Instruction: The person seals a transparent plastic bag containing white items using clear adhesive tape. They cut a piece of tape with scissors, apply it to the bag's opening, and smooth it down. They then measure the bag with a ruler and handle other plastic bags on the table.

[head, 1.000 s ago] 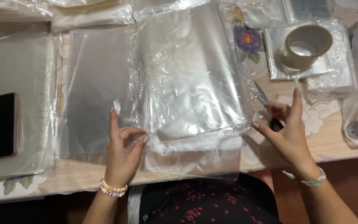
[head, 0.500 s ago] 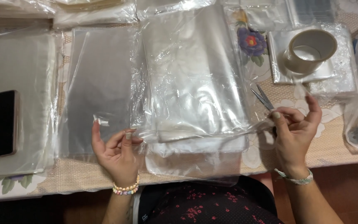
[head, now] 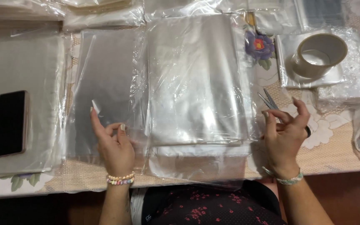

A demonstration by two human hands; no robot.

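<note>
Head view: plastic bags [head: 196,83] between hands.

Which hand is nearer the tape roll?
Right. The right hand sits just below the tape roll, by the scissors; the left hand is far across the plastic bags.

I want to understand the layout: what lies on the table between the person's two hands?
In the head view, the lower edge of the middle stack of clear plastic bags lies between the left hand and the right hand.
</note>
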